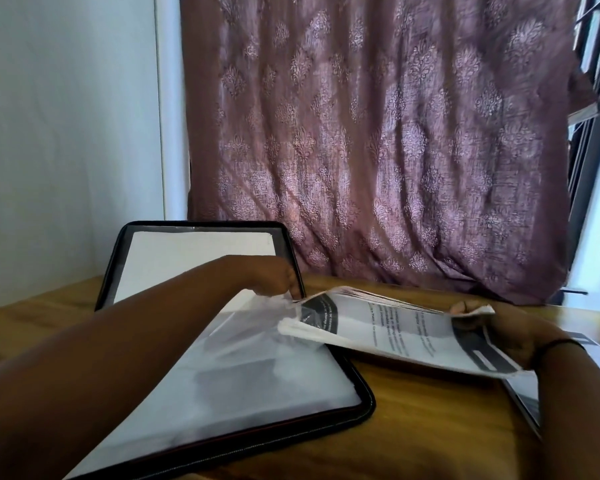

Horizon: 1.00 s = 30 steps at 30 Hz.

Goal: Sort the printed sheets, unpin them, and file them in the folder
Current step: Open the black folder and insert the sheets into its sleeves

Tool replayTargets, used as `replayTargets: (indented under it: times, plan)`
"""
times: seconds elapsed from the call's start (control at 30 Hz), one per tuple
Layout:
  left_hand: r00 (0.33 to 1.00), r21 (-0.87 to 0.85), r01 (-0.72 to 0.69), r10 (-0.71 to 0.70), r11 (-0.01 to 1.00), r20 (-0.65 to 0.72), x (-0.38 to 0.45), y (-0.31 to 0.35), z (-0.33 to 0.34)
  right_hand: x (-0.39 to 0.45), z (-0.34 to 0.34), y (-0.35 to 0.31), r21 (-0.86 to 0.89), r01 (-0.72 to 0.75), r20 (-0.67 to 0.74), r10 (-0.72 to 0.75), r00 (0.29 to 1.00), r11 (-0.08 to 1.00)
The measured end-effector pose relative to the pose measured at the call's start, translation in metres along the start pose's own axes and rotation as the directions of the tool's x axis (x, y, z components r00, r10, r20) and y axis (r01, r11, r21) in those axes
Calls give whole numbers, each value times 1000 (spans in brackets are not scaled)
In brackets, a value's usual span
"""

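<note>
At frame centre, the left hand point(274, 277) pinched open a clear sleeve point(253, 327) of the black folder point(357, 386) while the right hand point(499, 336) gripped the printed sheets point(388, 327), best slid in squarely.

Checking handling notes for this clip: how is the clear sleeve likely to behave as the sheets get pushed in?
The sleeve is probably floppy: it wrinkles where the left hand pinches its edge. It looks thin and may buckle against the sheets, a thick stack held by the right hand. Likely slippery, given its sheen.
</note>
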<state>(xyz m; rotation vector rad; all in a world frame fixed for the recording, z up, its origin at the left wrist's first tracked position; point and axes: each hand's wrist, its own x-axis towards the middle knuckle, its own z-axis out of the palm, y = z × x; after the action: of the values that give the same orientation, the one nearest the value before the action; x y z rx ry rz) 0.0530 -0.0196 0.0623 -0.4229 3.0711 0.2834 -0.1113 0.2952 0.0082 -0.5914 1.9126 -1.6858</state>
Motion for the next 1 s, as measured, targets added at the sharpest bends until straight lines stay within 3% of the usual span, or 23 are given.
replayTargets:
  times: [0.17, 0.33, 0.57, 0.67, 0.73, 0.83, 0.93, 1.0]
  plan:
    - [998, 41, -30, 28, 999, 55, -1, 12, 2, -2, 3, -13, -33, -40, -25, 40, 999, 999]
    - [997, 40, -73, 74, 997, -28, 0, 15, 0, 15, 6, -17, -55, 110, -64, -113, 992, 992]
    - [976, -124, -171, 150, 978, -161, -14, 9, -5, 31, 29, -19, 236, 38, 27, -46, 999, 971]
    - [971, -122, -193, 172, 974, -164, -35, -1, -4, 39, 28, -17, 243, 49, 23, -56, 998, 969]
    - [986, -111, -137, 125, 984, -109, -58, -3, -3, 42, 26, -15, 212, 65, 5, -68, 998, 975]
    - [991, 49, -70, 75, 996, -108, -85, -5, 10, 45, 23, -11, 5, 91, -111, -90, 990, 996]
    - [965, 297, -72, 141, 952, -220, -97, -6, 28, 46, 20, -4, -5, 123, -136, -123, 983, 992]
    - [929, 329, -67, 179, 942, -325, -101, -7, 36, 42, 23, -2, 5, 125, -96, -124, 988, 992]
